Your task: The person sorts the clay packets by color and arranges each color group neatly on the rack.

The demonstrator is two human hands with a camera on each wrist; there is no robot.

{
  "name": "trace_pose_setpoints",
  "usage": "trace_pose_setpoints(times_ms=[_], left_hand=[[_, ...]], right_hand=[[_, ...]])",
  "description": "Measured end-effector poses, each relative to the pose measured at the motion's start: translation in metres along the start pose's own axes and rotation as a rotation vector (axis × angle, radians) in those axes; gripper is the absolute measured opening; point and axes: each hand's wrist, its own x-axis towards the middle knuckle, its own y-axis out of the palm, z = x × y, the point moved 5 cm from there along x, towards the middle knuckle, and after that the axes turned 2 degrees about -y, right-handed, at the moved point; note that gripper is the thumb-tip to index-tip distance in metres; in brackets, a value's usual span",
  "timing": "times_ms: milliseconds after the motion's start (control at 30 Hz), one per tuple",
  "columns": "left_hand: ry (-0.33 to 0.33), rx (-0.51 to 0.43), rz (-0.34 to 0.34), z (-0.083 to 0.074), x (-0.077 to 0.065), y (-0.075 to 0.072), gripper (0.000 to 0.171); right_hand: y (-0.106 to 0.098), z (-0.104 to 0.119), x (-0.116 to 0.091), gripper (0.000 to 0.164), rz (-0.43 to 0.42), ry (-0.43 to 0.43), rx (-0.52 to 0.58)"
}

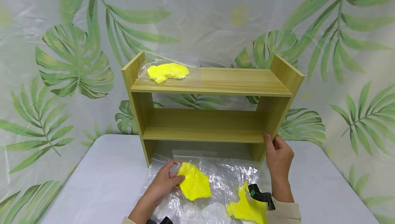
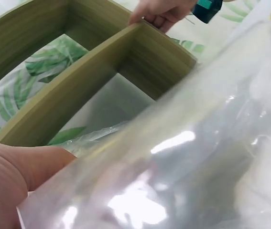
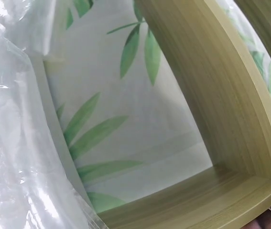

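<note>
A small two-tier wooden shelf (image 1: 203,126) stands on the table. My right hand (image 1: 278,157) grips its right side panel low down, thumb on the front edge and fingers round the outer face. In front of the shelf, my left hand (image 1: 165,183) pinches a clear plastic bag with a flat yellow clay-like lump (image 1: 195,183) in it. The thumb lies over the lump's left edge. Close up in the left wrist view, the shiny clear plastic (image 2: 173,171) hides most of the fingers. Only a few right fingertips (image 3: 264,220) show in the right wrist view.
A bagged yellow lump (image 1: 168,72) lies on the shelf's top board, at the left. Another yellow piece (image 1: 247,208) lies near the right forearm, among clear bags and white lumps (image 1: 216,213). A leaf-patterned curtain (image 1: 210,25) hangs behind the white table (image 1: 102,172).
</note>
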Motion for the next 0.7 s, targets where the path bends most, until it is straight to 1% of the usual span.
trace_pose_setpoints(times_ms=[167,267,400,533,700], left_hand=[[0.011,-0.007,0.032,-0.007,-0.003,-0.003,0.046],[0.01,-0.012,0.04,-0.012,-0.005,-0.005,0.048],[0.003,-0.039,0.056,-0.016,-0.007,-0.008,0.052],[-0.002,-0.061,0.069,-0.017,-0.008,-0.008,0.053],[0.007,-0.063,0.073,-0.022,-0.011,-0.007,0.051]], right_hand=[[0.0,0.0,-0.001,0.034,0.002,-0.001,0.007],[0.0,0.0,-0.001,0.034,0.003,0.002,0.008],[0.0,0.0,0.0,0.034,-0.003,-0.005,0.005],[0.0,0.001,0.0,0.034,-0.008,-0.009,0.003],[0.0,0.0,0.0,0.034,-0.008,-0.006,0.002]])
